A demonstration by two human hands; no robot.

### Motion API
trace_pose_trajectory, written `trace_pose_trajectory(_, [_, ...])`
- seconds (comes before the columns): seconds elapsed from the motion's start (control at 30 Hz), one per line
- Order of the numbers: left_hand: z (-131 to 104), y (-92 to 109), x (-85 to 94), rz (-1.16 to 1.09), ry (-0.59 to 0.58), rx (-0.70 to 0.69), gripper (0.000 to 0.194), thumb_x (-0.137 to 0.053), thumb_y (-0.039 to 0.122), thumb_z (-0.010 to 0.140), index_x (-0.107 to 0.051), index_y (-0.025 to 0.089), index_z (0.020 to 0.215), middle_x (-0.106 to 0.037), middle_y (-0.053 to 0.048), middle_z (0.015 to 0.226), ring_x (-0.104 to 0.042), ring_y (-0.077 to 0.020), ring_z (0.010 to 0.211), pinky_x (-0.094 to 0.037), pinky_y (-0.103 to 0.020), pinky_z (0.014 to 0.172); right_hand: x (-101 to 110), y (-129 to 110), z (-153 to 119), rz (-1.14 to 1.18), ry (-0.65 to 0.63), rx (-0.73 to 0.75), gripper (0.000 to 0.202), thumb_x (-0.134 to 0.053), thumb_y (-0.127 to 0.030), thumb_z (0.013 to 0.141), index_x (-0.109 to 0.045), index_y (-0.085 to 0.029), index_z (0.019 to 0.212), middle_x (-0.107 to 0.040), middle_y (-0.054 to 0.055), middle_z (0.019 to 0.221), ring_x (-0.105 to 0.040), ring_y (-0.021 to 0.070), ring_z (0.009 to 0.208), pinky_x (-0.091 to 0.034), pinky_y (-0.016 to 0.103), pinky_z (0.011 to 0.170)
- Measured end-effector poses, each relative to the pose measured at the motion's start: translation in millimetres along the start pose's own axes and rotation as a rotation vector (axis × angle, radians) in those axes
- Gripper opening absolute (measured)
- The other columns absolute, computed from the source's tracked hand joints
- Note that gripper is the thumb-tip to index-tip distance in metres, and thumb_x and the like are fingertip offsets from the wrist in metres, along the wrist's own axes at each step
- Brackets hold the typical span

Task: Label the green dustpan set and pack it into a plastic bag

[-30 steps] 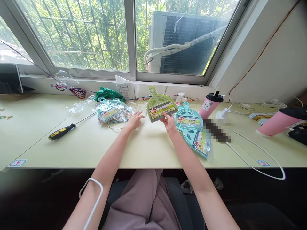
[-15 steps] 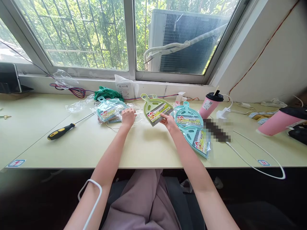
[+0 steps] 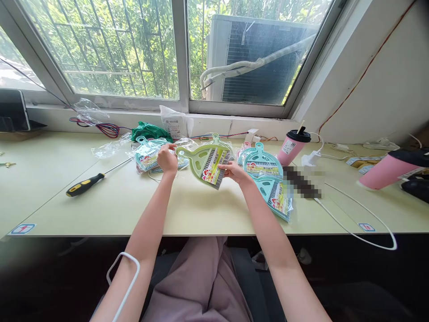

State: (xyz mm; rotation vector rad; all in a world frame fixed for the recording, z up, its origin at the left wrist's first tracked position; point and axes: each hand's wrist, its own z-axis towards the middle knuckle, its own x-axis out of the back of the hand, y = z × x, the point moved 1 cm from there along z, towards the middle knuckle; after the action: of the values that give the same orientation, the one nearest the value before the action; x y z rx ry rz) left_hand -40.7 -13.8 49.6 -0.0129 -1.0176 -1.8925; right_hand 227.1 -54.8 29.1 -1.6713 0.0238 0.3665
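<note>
A green dustpan (image 3: pixel 197 163) with a grey-bristled brush and a printed card is held tilted above the table, its handle pointing left. My right hand (image 3: pixel 234 172) grips its bristle side, thumb over the card. Curled at the handle's end, my left hand (image 3: pixel 168 158) appears to pinch it; part of the fingertips is hidden. Behind it shows the handle of another green dustpan (image 3: pixel 216 137). Wrapped blue dustpan sets (image 3: pixel 147 154) lie beyond my left hand. To the right, a blue dustpan (image 3: pixel 261 156) partly overlaps another blue dustpan (image 3: pixel 266 188) in clear wrap.
A yellow-black screwdriver (image 3: pixel 85 184) lies at left. Green plastic (image 3: pixel 150 131), clear wrap (image 3: pixel 112 146) and coiled wires (image 3: pixel 109 129) are along the window wall. Right are a pink cup (image 3: pixel 291 151), another pink cup (image 3: pixel 385 170) and a white cable (image 3: pixel 355 239).
The green dustpan has turned so its handle points left, and it sits slightly lower. My left hand has moved left from the clear wrap to the handle's end. My right hand still holds the dustpan.
</note>
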Motion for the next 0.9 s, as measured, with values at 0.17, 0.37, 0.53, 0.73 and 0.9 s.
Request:
trace_pose_trajectory(0.17, [5.1, 2.4, 1.8, -0.065, -0.06, 0.087, 0.017, -0.068, 0.023, 0.081, -0.073, 0.024, 0.098, -0.073, -0.004, 0.095, -0.063, -0.0232, 0.082, -0.045, -0.034, 0.074, 6.2, -0.2, 2.1, -0.004, 0.063, 0.003, 0.022, -0.08, -0.011, 0.07, -0.069, -0.014, 0.088, -0.078, 0.009, 0.084, -0.073, 0.0197, 0.064, -0.064, 0.035, 0.063])
trace_pose_trajectory(0.37, [3.9, 5.0, -3.8, -0.119, -0.121, 0.047, 0.014, -0.074, 0.033, 0.079, -0.077, 0.023, 0.088, -0.07, -0.005, 0.092, -0.058, -0.0195, 0.07, -0.043, -0.033, 0.067, 5.8, 4.7, 9.6, -0.022, 0.159, 0.027, 0.019, -0.081, -0.012, 0.07, -0.069, -0.014, 0.085, -0.077, 0.008, 0.079, -0.073, 0.0205, 0.063, -0.064, 0.035, 0.06])
trace_pose_trajectory(0.53, [-6.0, 17.7, -7.7, -0.15, -0.136, -0.137, 0.012, -0.07, 0.033, 0.082, -0.075, 0.023, 0.086, -0.067, -0.004, 0.091, -0.057, -0.0183, 0.073, -0.047, -0.032, 0.072, -5.3, 8.4, 8.9, -0.077, 0.098, 0.088, 0.022, -0.085, -0.02, 0.067, -0.072, -0.015, 0.084, -0.078, 0.007, 0.078, -0.072, 0.0198, 0.06, -0.063, 0.033, 0.058])
trace_pose_trajectory(0.73, [-16.0, 38.7, -5.2, -0.247, -0.196, -0.316, 0.014, -0.065, 0.033, 0.086, -0.073, 0.022, 0.09, -0.065, -0.005, 0.098, -0.059, -0.0174, 0.079, -0.05, -0.03, 0.074, -24.0, 16.7, 7.7, -0.085, -0.026, 0.105, 0.034, -0.089, -0.029, 0.059, -0.075, -0.014, 0.086, -0.078, 0.008, 0.079, -0.072, 0.0209, 0.062, -0.061, 0.031, 0.056])
trace_pose_trajectory(0.9, [-27.8, 53.4, 0.7, -0.128, -0.256, -0.441, 0.021, -0.059, 0.035, 0.091, -0.073, 0.026, 0.105, -0.065, -0.007, 0.111, -0.058, -0.0252, 0.11, -0.047, -0.039, 0.097, -28.0, 23.9, 13.0, 0.065, 0.058, 0.172, 0.033, -0.089, -0.032, 0.06, -0.072, -0.016, 0.084, -0.078, 0.006, 0.079, -0.075, 0.0236, 0.07, -0.064, 0.037, 0.067])
